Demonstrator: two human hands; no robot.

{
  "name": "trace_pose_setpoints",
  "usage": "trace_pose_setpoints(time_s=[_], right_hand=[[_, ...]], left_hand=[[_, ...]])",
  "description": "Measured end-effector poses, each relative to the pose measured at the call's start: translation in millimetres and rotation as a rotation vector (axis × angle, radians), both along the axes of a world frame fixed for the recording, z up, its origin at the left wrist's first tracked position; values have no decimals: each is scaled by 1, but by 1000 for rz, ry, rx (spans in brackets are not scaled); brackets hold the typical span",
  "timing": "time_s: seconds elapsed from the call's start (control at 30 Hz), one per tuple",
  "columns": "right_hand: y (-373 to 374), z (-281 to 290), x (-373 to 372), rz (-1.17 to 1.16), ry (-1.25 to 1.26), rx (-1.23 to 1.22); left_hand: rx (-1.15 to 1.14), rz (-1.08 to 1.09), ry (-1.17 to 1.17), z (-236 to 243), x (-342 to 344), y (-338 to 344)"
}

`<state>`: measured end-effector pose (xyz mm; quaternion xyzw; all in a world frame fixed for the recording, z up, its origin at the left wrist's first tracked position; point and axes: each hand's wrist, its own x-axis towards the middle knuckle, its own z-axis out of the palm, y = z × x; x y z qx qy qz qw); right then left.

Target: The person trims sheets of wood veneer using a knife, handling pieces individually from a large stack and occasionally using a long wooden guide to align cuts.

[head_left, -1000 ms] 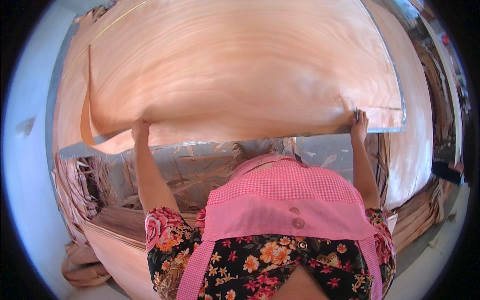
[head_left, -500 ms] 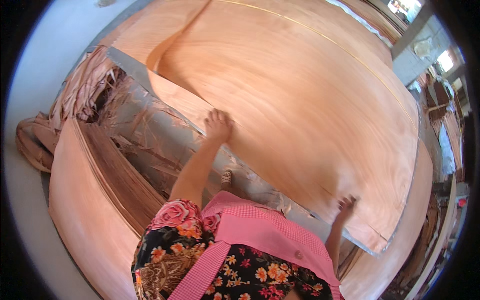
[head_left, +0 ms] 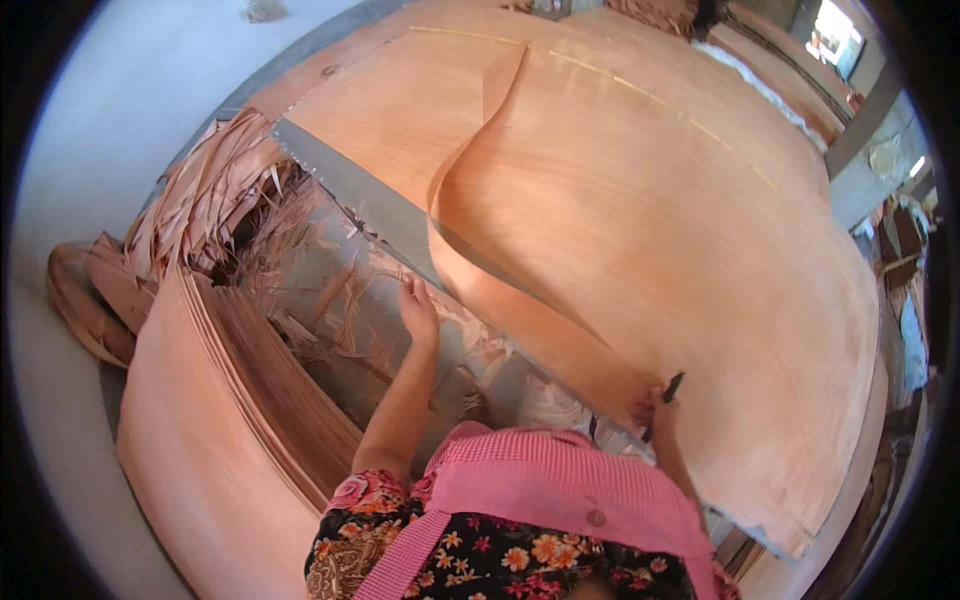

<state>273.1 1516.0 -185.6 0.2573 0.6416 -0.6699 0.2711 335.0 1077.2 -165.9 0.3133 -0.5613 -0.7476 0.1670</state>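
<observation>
A wide sheet of pale orange wood veneer (head_left: 640,230) lies in front of me on a raised stack. A long veneer strip (head_left: 480,280) stands up from it in a curve, running from the far side to the near edge. My right hand (head_left: 657,412) is closed at the strip's near end, with a small black tool (head_left: 674,386), perhaps a knife, poking out of it. Whether it also pinches the strip is unclear. Just off the near edge, my left hand (head_left: 419,312) is raised with fingers stretched out, and nothing shows in it.
On the left, a stack of veneer sheets (head_left: 230,400) stands on edge beside a heap of torn veneer strips (head_left: 205,195). Scraps (head_left: 340,300) litter the grey floor. A thin yellow line (head_left: 640,92) crosses the far part of the sheet. A pillar (head_left: 880,160) rises at the right.
The strip has lifted and curled further along the near edge. My left hand has come off the veneer past its edge. My right hand has moved slightly left to the strip's end.
</observation>
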Motion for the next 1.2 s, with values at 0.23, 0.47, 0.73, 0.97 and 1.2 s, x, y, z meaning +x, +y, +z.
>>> trace_pose_setpoints(time_s=[0.23,0.47,0.73,0.97,1.2], right_hand=[[-4,21,13,-50,217,139],[-12,31,10,-114,192,287],[-31,38,11,-183,329,482],[-33,38,11,-187,271,760],[-17,28,7,7,107,1238]], left_hand=[[684,-335,502,47,-97,-117],[228,-101,627,193,-174,-227],[-82,38,22,108,-104,-321],[177,-1,186,31,-113,-374],[429,-211,232,135,-177,-458]])
